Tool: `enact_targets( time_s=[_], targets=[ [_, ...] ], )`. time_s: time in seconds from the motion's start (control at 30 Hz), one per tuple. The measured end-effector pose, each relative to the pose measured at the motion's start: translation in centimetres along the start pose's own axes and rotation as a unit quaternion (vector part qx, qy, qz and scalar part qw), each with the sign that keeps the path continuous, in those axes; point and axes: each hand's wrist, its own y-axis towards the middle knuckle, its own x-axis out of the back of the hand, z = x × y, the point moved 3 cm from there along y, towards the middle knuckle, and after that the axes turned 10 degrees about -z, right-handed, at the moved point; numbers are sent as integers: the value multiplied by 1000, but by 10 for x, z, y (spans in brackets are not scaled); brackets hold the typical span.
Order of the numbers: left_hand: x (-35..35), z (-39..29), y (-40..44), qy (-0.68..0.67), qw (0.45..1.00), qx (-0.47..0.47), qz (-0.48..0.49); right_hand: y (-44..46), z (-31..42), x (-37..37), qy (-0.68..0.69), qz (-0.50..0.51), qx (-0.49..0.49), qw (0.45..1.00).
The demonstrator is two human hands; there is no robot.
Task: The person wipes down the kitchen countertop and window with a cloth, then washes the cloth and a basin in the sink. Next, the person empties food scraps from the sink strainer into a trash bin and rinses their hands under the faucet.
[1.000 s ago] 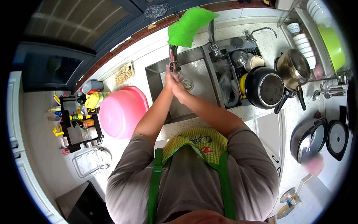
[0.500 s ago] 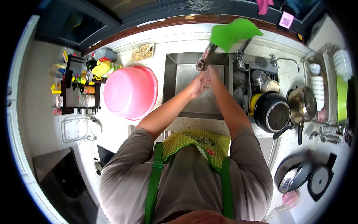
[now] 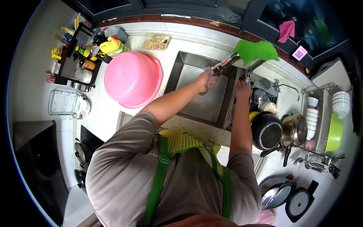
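My left hand (image 3: 207,80) is under the spout of the faucet (image 3: 224,65), over the sink (image 3: 204,109). Its fingers are apart and it holds nothing; running water shows around it. At the sink's right edge, my right hand (image 3: 243,90) has its fingers curled at the faucet handle (image 3: 242,79), by the foot of the faucet. A green cloth (image 3: 256,52) is draped over the faucet's top.
A pink basin (image 3: 130,79) stands left of the sink, near a box of nuts or grains (image 3: 155,42). On the right are a black pot (image 3: 266,130), a steel pot (image 3: 295,130) and a dish rack (image 3: 321,117) with bowls. Bottles fill a shelf (image 3: 81,60) at the left.
My hands were together under the spout and have now separated. The right one has moved right to the faucet handle; the left stays under the spout. The view has turned and shifted.
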Motion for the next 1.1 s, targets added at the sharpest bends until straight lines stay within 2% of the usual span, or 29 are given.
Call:
enact_targets(
  time_s=[0.03,0.13,0.17,0.2,0.27,0.33,0.37,0.4,0.43,0.47,0.53,0.6,0.67,0.73,0.77,0.83,0.9,1.0,1.1],
  targets=[
    [2,0,3,-3,1000,-4,1,2,2,4,-3,46,19,999],
    [18,22,26,13,1000,9,-6,0,7,5,-18,71,59,996],
    [26,40,51,104,994,-20,6,5,8,5,-106,77,107,986],
    [27,39,55,155,987,-46,-4,-14,16,-4,-75,109,6,991],
    [22,36,49,213,972,-87,-44,-33,11,-19,-196,79,138,968],
    [25,48,67,258,951,-130,-112,-36,13,-22,-200,126,71,969],
    [33,47,60,250,952,-129,-124,-39,8,-23,-235,78,120,961],
    [32,43,45,239,959,-126,-89,-42,6,-21,-268,30,170,948],
    [28,37,29,227,964,-125,-53,-27,4,-12,-264,78,146,950],
    [29,29,12,219,966,-127,-60,-28,-8,-11,-278,44,140,949],
    [30,16,-24,198,975,-97,2,-85,-49,-27,-327,68,115,935],
    [31,10,-49,139,988,-71,11,-111,-103,-25,-329,124,35,936],
    [32,19,-62,80,995,-45,24,-123,-162,-22,-271,258,-78,924],
    [39,20,-75,-5,984,-147,-98,-143,-179,-34,-266,246,-61,930],
    [46,16,-84,-10,983,-148,-104,-153,-183,-43,-253,233,-40,938],
    [54,-3,-120,81,984,-151,-47,-152,-187,-59,-293,248,-18,923],
    [54,-11,-131,116,980,-158,15,-150,-184,-66,-302,254,2,919],
    [58,-13,-129,87,982,-167,29,-148,-182,-78,-306,268,-36,913],
    [78,-14,-128,55,982,-178,24,-220,-179,-94,-343,245,-51,905]
  ],
)
